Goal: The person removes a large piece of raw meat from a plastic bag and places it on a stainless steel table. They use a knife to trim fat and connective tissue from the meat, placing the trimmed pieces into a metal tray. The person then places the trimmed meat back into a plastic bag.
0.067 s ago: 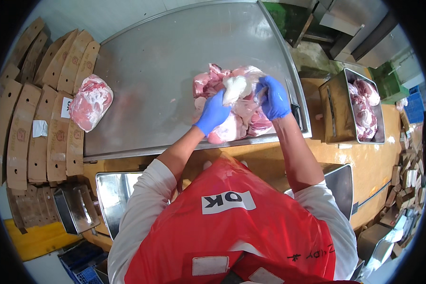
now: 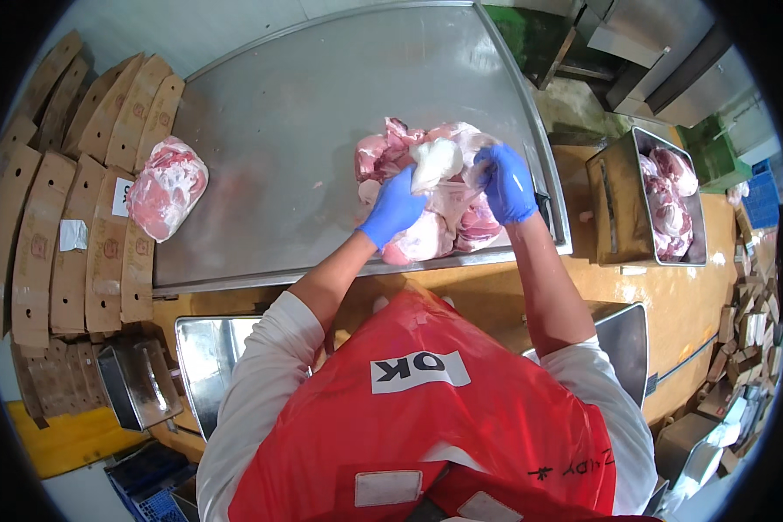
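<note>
My left hand (image 2: pixel 398 209), in a blue glove, is closed around the lower end of a white, rounded lump (image 2: pixel 437 163) that looks like a bone end. My right hand (image 2: pixel 507 184), gloved the same way, pinches the edge of a pale, thin flap of meat (image 2: pixel 478 174). Both hands are over a large cut of raw meat (image 2: pixel 418 238), pink with white fat, spread near the front right edge of the metal table (image 2: pixel 270 165). Its underside is hidden.
A second raw cut (image 2: pixel 167 189) lies at the table's left edge, beside stacked cardboard boxes (image 2: pixel 70 244). On the right stands a metal bin (image 2: pixel 616 204) holding several meat pieces (image 2: pixel 670 204). Metal tubs (image 2: pixel 204 357) stand below the table's front edge, near my body.
My right hand has shifted slightly to the right, and the pale flap shows a little more between my hands. My left hand stays almost in place.
</note>
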A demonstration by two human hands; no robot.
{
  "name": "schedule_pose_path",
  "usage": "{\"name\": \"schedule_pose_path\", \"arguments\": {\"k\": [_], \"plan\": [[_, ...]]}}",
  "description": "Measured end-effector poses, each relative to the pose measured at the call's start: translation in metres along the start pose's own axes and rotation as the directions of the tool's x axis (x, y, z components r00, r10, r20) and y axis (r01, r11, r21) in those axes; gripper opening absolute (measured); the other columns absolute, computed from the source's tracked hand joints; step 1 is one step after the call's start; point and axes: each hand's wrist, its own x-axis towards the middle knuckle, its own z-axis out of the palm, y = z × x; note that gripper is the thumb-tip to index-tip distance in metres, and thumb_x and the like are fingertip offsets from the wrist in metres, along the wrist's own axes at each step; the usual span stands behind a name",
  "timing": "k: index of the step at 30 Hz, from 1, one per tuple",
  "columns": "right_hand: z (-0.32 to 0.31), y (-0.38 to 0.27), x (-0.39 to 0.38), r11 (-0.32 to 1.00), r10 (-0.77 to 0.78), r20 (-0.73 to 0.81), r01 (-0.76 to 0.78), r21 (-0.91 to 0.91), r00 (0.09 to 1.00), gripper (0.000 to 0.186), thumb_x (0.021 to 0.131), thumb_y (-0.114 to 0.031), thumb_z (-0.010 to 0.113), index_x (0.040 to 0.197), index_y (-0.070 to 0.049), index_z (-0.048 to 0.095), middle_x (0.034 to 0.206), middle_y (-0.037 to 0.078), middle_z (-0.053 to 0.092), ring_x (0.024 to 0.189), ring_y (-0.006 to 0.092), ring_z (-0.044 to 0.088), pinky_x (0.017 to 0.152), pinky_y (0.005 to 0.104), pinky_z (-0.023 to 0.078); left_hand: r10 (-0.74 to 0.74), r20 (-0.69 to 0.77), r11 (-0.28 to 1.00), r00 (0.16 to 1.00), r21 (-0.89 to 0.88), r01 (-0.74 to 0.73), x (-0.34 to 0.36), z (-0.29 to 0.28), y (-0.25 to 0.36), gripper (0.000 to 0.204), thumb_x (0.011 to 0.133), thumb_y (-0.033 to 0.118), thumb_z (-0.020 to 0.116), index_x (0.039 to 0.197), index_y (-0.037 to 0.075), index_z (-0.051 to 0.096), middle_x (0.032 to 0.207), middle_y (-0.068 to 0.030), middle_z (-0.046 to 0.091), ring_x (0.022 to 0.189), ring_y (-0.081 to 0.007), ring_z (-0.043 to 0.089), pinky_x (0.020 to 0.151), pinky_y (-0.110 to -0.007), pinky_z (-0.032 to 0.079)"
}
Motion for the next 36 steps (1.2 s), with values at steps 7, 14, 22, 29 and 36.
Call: {"name": "schedule_pose_path", "arguments": {"k": [7, 14, 22, 29, 36], "plan": [[-0.009, 0.063, -0.054, 0.880, -0.279, 0.143, 0.313, -0.358, 0.949, 0.031, 0.095, -0.008, 0.065, 0.124, 0.000, 0.062, 0.108, 0.007, 0.067, 0.103, 0.0169, 0.064, 0.095, 0.0335, 0.053, -0.191, 0.236, 0.945, 0.953, -0.218, 0.243, -0.008, 0.007, 0.065, 0.039, 0.092, 0.009, 0.065, 0.129, -0.003, 0.064, 0.109, -0.0055, 0.070, 0.100, -0.0144, 0.062, 0.089, -0.033, 0.053], [-0.058, 0.126, -0.031, 0.777, -0.051, 0.365, 0.266, -0.570, 0.930, 0.032, 0.107, -0.027, 0.055, 0.121, 0.000, 0.065, 0.099, 0.007, 0.069, 0.086, 0.0145, 0.065, 0.077, 0.0332, 0.054, 0.042, 0.305, 0.995, 0.952, -0.103, -0.011, 0.001, 0.009, 0.067, 0.040, 0.091, 0.014, 0.067, 0.125, -0.006, 0.063, 0.107, -0.0149, 0.072, 0.099, -0.0214, 0.068, 0.087, -0.038, 0.054], [0.000, -0.005, -0.007, 0.462, -0.263, 0.419, 0.495, -0.736, 0.869, 0.042, 0.103, -0.036, 0.052, 0.102, 0.003, 0.071, 0.084, 0.016, 0.072, 0.075, 0.0251, 0.066, 0.075, 0.0400, 0.053, -0.052, 0.100, 0.936, 0.994, -0.342, 0.083, 0.023, -0.022, 0.098, 0.037, 0.093, 0.010, 0.066, 0.127, -0.004, 0.064, 0.112, -0.0085, 0.070, 0.100, -0.0164, 0.065, 0.089, -0.033, 0.054], [0.064, -0.103, -0.013, 0.617, -0.140, 0.421, 0.412, -0.671, 0.896, 0.035, 0.097, -0.031, 0.067, 0.107, 0.002, 0.073, 0.088, 0.006, 0.070, 0.081, 0.0119, 0.060, 0.077, 0.0320, 0.052, 0.099, -0.086, 0.962, 0.991, -0.248, -0.118, 0.027, -0.086, 0.185, 0.036, 0.093, 0.009, 0.065, 0.128, -0.003, 0.064, 0.112, -0.0075, 0.071, 0.099, -0.0149, 0.066, 0.087, -0.032, 0.055], [0.043, -0.017, -0.017, 0.435, -0.121, 0.513, 0.510, -0.742, 0.850, 0.051, 0.089, -0.037, 0.077, 0.125, -0.004, 0.066, 0.104, 0.015, 0.070, 0.096, 0.0259, 0.067, 0.088, 0.0392, 0.053, 0.076, -0.192, 0.979, 0.978, -0.169, -0.109, -0.015, -0.145, 0.172, 0.037, 0.093, 0.006, 0.064, 0.129, -0.003, 0.064, 0.112, -0.0092, 0.071, 0.102, -0.0156, 0.067, 0.088, -0.031, 0.056]]}}
